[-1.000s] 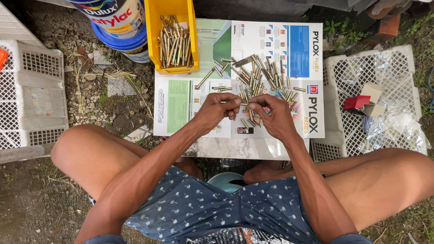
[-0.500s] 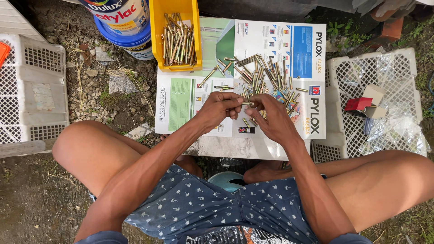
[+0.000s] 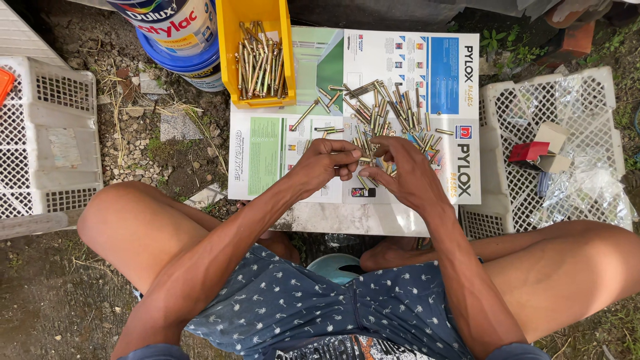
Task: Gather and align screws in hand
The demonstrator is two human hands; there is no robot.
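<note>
You have two white mesh crates (image 3: 47, 140) (image 3: 553, 120), one yellow bin (image 3: 257, 17), two stacked paint buckets (image 3: 177, 33), and bolts (image 3: 380, 110) too numerous to count.

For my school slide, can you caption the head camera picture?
Two hands, left hand and right hand, meet over loose bolts on a printed sheet.

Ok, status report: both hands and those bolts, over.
Left hand and right hand pinching one bolt between them. Loose bolt pile on printed sheet. Yellow bin part full. Nothing obstructing.
</note>
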